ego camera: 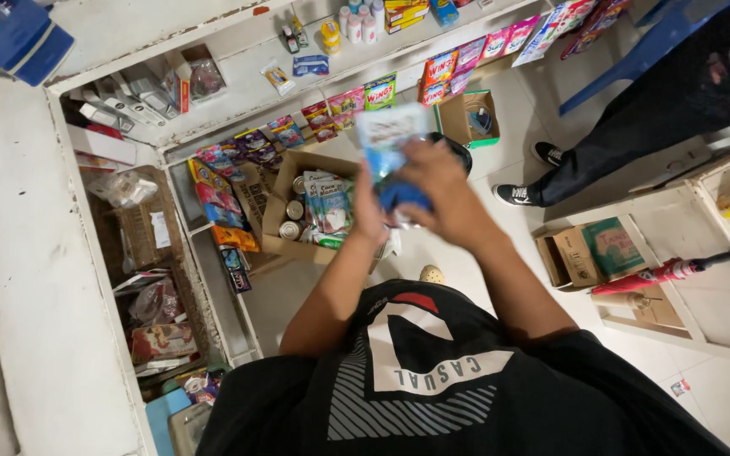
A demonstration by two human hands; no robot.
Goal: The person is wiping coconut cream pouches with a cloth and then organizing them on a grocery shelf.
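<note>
Shelf (pixel 238 63) ahead of you; open box (pixel 276 221) of pouches and cans on the floor below. Your right hand (pixel 443 196) and left hand (pixel 371 215) both grip a blue-white pouch (pixel 389 139), held chest-high above the box.

Both forearms raised ahead, left hand (pixel 371 211) and right hand (pixel 441 190) together, fingers curled closed

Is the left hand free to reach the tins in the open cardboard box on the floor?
Probably not yet: the left hand and right hand both hold a blue packet. The tins lie uncovered in the box below.
</note>
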